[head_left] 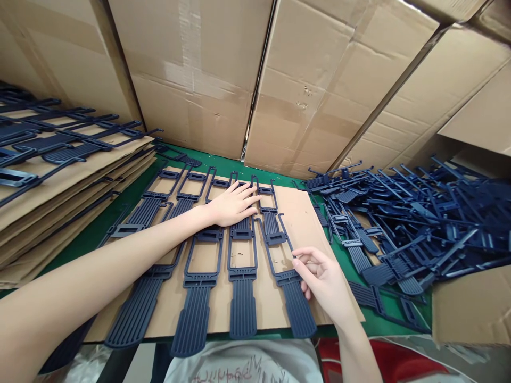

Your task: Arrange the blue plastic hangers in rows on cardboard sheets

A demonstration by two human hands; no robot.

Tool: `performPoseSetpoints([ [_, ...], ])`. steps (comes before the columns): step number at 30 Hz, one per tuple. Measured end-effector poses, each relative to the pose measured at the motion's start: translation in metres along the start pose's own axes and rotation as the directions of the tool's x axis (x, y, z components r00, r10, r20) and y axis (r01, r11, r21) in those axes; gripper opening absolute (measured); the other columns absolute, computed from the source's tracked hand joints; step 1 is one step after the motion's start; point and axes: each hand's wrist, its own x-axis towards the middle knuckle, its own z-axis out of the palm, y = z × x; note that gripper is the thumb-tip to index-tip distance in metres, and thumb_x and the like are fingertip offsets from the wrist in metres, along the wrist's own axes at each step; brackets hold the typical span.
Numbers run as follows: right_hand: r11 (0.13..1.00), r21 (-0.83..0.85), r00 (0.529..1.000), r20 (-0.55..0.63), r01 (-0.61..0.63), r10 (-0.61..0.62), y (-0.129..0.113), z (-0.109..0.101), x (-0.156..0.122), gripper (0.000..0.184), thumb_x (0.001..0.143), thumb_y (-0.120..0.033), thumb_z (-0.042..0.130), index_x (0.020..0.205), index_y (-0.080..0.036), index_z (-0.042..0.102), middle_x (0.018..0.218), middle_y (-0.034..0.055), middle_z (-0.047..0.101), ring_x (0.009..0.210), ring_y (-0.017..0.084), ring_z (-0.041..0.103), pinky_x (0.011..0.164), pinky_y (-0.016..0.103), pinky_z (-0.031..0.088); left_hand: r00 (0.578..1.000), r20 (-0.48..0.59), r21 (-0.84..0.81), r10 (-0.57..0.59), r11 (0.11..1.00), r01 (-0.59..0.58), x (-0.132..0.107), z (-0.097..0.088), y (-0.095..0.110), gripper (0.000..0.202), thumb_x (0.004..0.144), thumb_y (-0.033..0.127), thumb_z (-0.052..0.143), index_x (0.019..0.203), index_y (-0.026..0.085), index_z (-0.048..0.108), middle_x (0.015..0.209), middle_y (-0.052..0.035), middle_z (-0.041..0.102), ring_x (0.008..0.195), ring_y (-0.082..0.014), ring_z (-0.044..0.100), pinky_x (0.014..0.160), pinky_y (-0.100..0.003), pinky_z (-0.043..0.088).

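Note:
Several dark blue plastic frame parts (205, 266) lie in two rows on a cardboard sheet (303, 218) in front of me. My left hand (233, 205) lies flat, fingers stretched out, on the parts of the far row near the sheet's middle. My right hand (323, 279) pinches the edge of the rightmost near-row part (293, 298) with thumb and fingertips, at the join between its open frame and its ribbed paddle.
A loose heap of the same blue parts (419, 223) lies at the right on the green table (120, 207). A stack of cardboard sheets (59, 186) layered with parts stands at the left. Big cardboard boxes (319, 90) wall the back; another box (471, 303) sits near right.

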Motion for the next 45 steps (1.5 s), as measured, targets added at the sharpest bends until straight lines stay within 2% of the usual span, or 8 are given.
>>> performPoseSetpoints([
  [4, 0.998, -0.044, 0.999, -0.035, 0.035, -0.036, 0.005, 0.002, -0.001, 0.038, 0.080, -0.051, 0.062, 0.098, -0.018, 0.061, 0.067, -0.0018, 0.049, 0.044, 0.009, 0.048, 0.030, 0.016, 0.032, 1.000, -0.009, 0.015, 0.008, 1.000, -0.008, 0.001, 0.002, -0.001, 0.053, 0.099, 0.044, 0.025, 0.145, 0.020, 0.034, 0.153, -0.0125, 0.028, 0.142, -0.0305, 0.018, 0.114, -0.048, 0.009],
  [11, 0.965, -0.224, 0.986, -0.068, 0.134, -0.153, 0.008, 0.004, -0.002, 0.037, 0.087, -0.047, 0.054, 0.103, -0.016, 0.068, 0.072, 0.0033, 0.058, 0.053, 0.012, 0.049, 0.048, 0.024, 0.045, 1.000, -0.003, 0.023, 0.008, 1.000, -0.008, 0.000, 0.000, -0.001, 0.053, 0.098, 0.044, 0.026, 0.145, 0.020, 0.033, 0.153, -0.0124, 0.027, 0.142, -0.0303, 0.018, 0.114, -0.048, 0.008],
  [16, 0.891, -0.383, 0.968, 0.043, 0.244, -0.246, 0.000, 0.004, -0.006, 0.032, 0.091, -0.042, 0.050, 0.098, -0.019, 0.071, 0.074, 0.0046, 0.064, 0.060, 0.016, 0.054, 0.056, 0.026, 0.046, 1.000, -0.007, 0.005, 0.000, 1.000, 0.000, 0.000, 0.001, -0.001, 0.053, 0.098, 0.046, 0.025, 0.145, 0.022, 0.033, 0.154, -0.0100, 0.026, 0.143, -0.0283, 0.016, 0.115, -0.047, 0.007],
  [25, 0.863, -0.402, 0.949, 0.062, 0.306, -0.308, 0.001, 0.003, -0.004, 0.025, 0.091, -0.035, 0.051, 0.093, -0.020, 0.071, 0.079, 0.0040, 0.061, 0.058, 0.013, 0.050, 0.053, 0.024, 0.041, 1.000, -0.007, 0.003, 0.014, 1.000, -0.014, 0.001, 0.001, -0.001, 0.053, 0.098, 0.044, 0.026, 0.144, 0.020, 0.035, 0.154, -0.0126, 0.026, 0.143, -0.0300, 0.017, 0.114, -0.049, 0.008],
  [29, 0.855, -0.411, 0.946, 0.073, 0.317, -0.316, -0.001, 0.003, -0.004, 0.023, 0.092, -0.033, 0.050, 0.093, -0.021, 0.070, 0.075, 0.0016, 0.054, 0.055, 0.011, 0.047, 0.051, 0.024, 0.038, 1.000, -0.002, 0.003, 0.008, 1.000, -0.008, 0.001, 0.001, -0.001, 0.052, 0.098, 0.044, 0.027, 0.144, 0.021, 0.034, 0.154, -0.0109, 0.024, 0.143, -0.0290, 0.016, 0.115, -0.048, 0.007],
  [32, 0.847, -0.421, 0.943, 0.073, 0.325, -0.326, -0.003, 0.005, -0.004, 0.023, 0.093, -0.032, 0.049, 0.094, -0.021, 0.070, 0.075, 0.0018, 0.054, 0.057, 0.012, 0.048, 0.052, 0.024, 0.038, 1.000, 0.010, 0.008, -0.002, 1.000, 0.002, 0.001, 0.000, 0.000, 0.052, 0.098, 0.044, 0.027, 0.145, 0.021, 0.033, 0.155, -0.0107, 0.024, 0.143, -0.0293, 0.015, 0.115, -0.048, 0.007],
  [38, 0.807, -0.480, 0.929, 0.051, 0.344, -0.366, -0.005, 0.007, -0.004, 0.022, 0.093, -0.030, 0.048, 0.095, -0.022, 0.068, 0.102, 0.0054, 0.061, 0.068, 0.014, 0.055, 0.059, 0.026, 0.044, 1.000, 0.006, 0.008, 0.003, 1.000, -0.003, 0.001, 0.000, 0.001, 0.053, 0.098, 0.045, 0.026, 0.145, 0.021, 0.032, 0.154, -0.0116, 0.024, 0.143, -0.0301, 0.015, 0.115, -0.048, 0.007],
  [45, 0.779, -0.511, 0.918, 0.053, 0.363, -0.393, -0.001, 0.007, -0.002, 0.022, 0.093, -0.029, 0.049, 0.100, -0.023, 0.068, 0.106, 0.0060, 0.062, 0.079, 0.017, 0.059, 0.065, 0.028, 0.047, 1.000, -0.011, 0.006, 0.000, 1.000, 0.000, 0.001, 0.001, 0.000, 0.052, 0.098, 0.045, 0.026, 0.143, 0.021, 0.035, 0.154, -0.0096, 0.027, 0.143, -0.0282, 0.017, 0.115, -0.047, 0.007],
])
